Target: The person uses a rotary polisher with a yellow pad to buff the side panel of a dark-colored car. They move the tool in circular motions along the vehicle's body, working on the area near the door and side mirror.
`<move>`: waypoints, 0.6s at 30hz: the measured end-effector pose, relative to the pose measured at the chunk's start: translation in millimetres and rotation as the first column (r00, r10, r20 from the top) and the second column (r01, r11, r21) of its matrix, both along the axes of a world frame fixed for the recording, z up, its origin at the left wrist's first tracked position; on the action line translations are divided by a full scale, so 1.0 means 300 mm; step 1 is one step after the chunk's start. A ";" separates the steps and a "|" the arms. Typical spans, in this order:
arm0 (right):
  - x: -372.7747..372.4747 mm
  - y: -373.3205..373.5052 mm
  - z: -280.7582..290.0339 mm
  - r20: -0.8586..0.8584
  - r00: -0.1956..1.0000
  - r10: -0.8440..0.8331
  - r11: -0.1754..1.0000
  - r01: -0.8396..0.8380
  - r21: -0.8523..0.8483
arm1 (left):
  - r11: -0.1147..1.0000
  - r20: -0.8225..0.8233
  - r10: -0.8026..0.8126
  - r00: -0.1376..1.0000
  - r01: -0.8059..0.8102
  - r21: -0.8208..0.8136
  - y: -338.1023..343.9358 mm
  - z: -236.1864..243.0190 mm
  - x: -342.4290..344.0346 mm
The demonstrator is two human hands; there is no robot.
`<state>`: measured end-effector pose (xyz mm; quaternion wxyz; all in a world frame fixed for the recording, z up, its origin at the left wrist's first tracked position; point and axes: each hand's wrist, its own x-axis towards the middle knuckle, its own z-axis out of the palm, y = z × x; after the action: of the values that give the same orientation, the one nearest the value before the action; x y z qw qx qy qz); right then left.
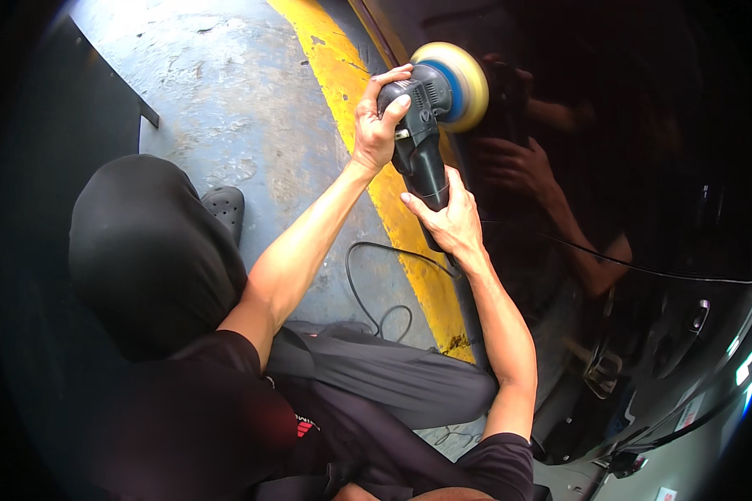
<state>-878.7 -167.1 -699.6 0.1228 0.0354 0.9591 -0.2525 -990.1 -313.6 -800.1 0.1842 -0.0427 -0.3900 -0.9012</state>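
Observation:
A black car polisher (424,159) is held between my two hands, its yellow foam pad (468,88) and blue backing plate facing the dark glossy car panel (576,108). The pad's edge looks smeared, as if spinning, and it appears to lie against the panel. My left hand (379,121) wraps over the polisher's head, with the thumb on its near side. Lower down, my right hand (453,219) grips the handle. Both forearms and hands are mirrored in the paintwork.
From the handle a black power cord (355,284) loops down to the worn grey-blue floor (234,92). A yellow painted strip (418,242) runs beside the car. My bent knees fill the lower left, near a dark clog (224,209). The car's door handle (700,316) is at right.

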 end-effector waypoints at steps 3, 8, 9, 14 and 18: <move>-0.029 -0.045 0.023 0.006 1.000 -0.011 1.000 0.011 -0.004 | 1.000 -0.003 -0.007 1.000 0.007 -0.007 -0.026 -0.003 -0.033; -0.071 -0.086 0.045 -0.087 0.996 -0.030 0.999 0.028 -0.021 | 0.999 -0.027 0.003 1.000 -0.004 -0.033 -0.064 0.040 -0.104; -0.081 -0.099 0.055 -0.113 0.993 -0.028 1.000 0.027 -0.014 | 0.999 -0.034 0.008 0.999 -0.009 -0.036 -0.072 0.054 -0.119; -0.126 -0.139 0.101 -0.154 0.988 -0.025 0.999 0.018 -0.044 | 0.995 -0.073 -0.012 0.997 0.019 0.103 -0.106 0.117 -0.173; -0.142 -0.145 0.092 -0.185 0.983 -0.019 0.998 0.008 -0.059 | 0.993 -0.112 0.008 0.994 0.006 0.121 -0.113 0.130 -0.195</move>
<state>-921.2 -210.7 -671.9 0.0321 0.0145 0.9585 -0.2831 -1048.6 -347.4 -761.2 0.2084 -0.0818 -0.3237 -0.9193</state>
